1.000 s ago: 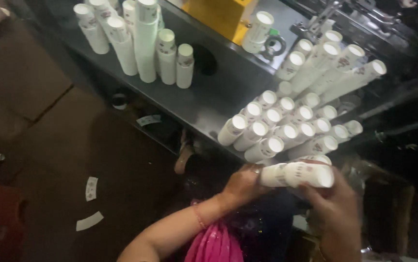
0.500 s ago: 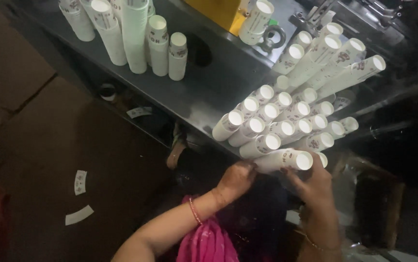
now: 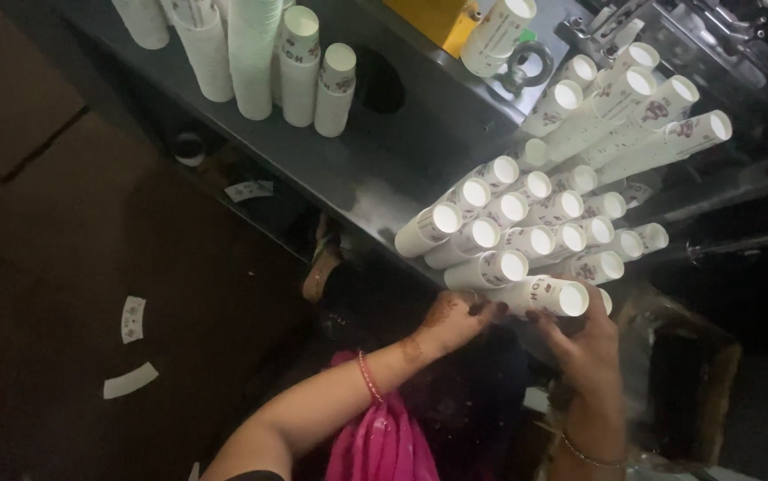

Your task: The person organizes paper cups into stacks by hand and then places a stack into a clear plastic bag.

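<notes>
A: Where are the hands?

B: Both are at the near edge of the counter [image 3: 375,169], on 1 lying stack of paper cups [image 3: 544,296]. The left hand [image 3: 455,316] has its fingers curled around the closed end of that stack. The right hand [image 3: 584,343] grips it from below near the open mouth, fingers bent over the side.

A: And the stack itself?

B: It lies on its side, mouth facing up toward the camera, touching the lowest row of a pile of lying cup stacks [image 3: 535,223] at the counter's near edge. That pile fans out toward the right, with longer stacks [image 3: 633,116] lying further back.

A: Anything else on the counter?

B: A group of upright cup stacks [image 3: 286,62] stands at the far left part. A yellow box [image 3: 437,18] sits at the far edge, with 1 more cup stack [image 3: 495,36] leaning beside it.

A: Below?

B: Paper strips [image 3: 133,319] lie on the floor [image 3: 90,249], and pink cloth [image 3: 379,441] shows by the left forearm.
</notes>
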